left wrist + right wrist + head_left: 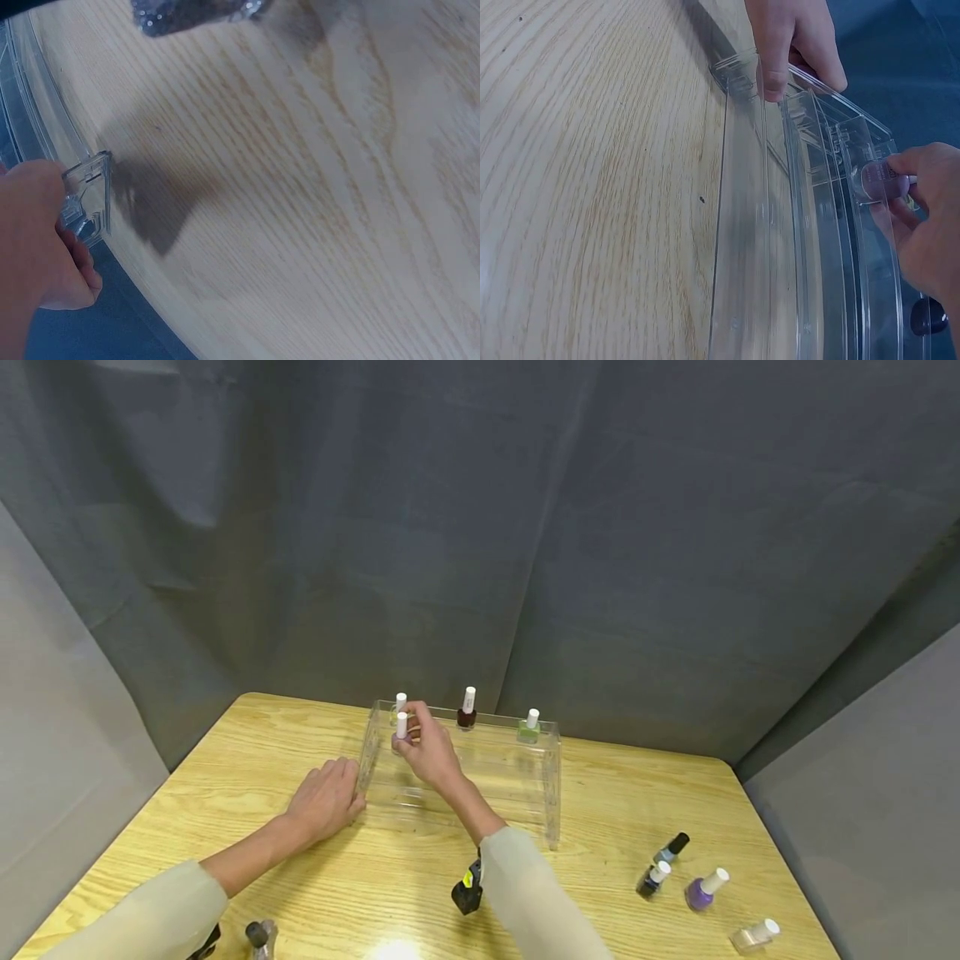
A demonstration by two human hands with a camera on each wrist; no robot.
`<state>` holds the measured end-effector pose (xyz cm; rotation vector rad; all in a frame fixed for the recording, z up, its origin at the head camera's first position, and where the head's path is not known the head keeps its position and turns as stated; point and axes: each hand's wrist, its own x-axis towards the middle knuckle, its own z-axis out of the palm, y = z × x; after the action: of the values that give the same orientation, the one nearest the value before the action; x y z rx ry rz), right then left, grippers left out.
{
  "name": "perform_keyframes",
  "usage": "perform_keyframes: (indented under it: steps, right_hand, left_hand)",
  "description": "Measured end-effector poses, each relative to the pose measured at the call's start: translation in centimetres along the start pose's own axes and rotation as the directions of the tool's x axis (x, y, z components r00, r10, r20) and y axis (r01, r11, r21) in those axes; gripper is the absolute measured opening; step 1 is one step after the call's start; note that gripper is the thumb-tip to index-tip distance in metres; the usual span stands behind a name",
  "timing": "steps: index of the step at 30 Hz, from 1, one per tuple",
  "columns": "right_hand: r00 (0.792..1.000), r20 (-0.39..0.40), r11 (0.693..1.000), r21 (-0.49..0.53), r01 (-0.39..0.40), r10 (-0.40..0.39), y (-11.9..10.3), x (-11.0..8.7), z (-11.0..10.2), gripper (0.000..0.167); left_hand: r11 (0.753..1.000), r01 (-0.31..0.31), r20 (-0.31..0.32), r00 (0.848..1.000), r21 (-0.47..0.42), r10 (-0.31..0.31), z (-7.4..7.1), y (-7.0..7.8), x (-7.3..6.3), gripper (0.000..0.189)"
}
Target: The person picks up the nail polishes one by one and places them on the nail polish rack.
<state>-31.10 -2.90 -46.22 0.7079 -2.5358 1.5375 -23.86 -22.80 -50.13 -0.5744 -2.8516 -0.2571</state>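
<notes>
Nothing here I can actually read, not one word! There's print on the lilac bottle (883, 180), yes, faint little lines of it, but too blurred to spell out. And over here, dark marks like lettering on the white cap (469, 700) of the dark red bottle (467, 719), and those are far too tiny to make out!

Visible from my remote station: pale grey-green sleeves (536, 893); black, angular right-wrist camera (467, 900) with yellow patch (468, 878).
</notes>
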Motion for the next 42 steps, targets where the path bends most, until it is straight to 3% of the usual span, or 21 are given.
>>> perform_keyframes:
  steps: [14,27,42]
  right_hand:
    - [0.999,0.04,0.998,-0.05,0.036,-0.035,-0.5,0.1,0.6,0.045]
    - [1.0,0.031,0.999,-0.034,0.007,-0.006,-0.3,-0.5,0.1,0.05]
    - [0.999,-0.023,0.999,0.0,-0.036,0.036,-0.8,-3.0,-4.3,0.047]
  left_hand:
    - [1.0,0.004,-0.007,1.0,0.019,-0.004,-0.1,0.3,0.0,0.028]
    - [1.0,-0.003,0.008,1.0,0.021,0.003,0.1,0.3,0.3,0.028]
    - [1.0,-0.016,0.003,1.0,0.023,0.016,0.0,0.2,0.1,0.027]
